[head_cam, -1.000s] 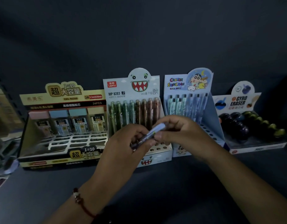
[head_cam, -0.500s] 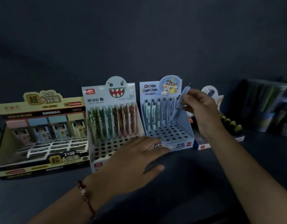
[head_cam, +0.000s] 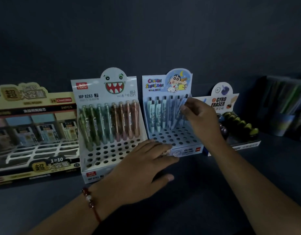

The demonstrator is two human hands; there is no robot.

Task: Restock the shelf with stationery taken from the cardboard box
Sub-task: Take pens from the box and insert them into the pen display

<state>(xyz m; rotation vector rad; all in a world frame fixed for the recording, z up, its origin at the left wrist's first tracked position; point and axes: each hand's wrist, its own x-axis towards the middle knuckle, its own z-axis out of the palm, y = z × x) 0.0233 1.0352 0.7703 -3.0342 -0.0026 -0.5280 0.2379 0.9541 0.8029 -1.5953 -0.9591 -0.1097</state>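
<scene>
1. Head view: a pale blue pen (head_cam: 183, 106) is pinched by the right hand (head_cam: 201, 119) above the Crayon Shinchan display box (head_cam: 176, 138); it should be lowered tip-first into a free hole.
2. The left hand (head_cam: 143, 168) lies flat with fingers spread, at the box's front, where the box can be steadied.

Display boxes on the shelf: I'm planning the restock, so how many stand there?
4, left to right: yellow cardboard lead-refill display box, white monster-face pencil box, light-blue Crayon Shinchan pen box, Gyro Eraser box. Blurred items at far right may hide more.
</scene>
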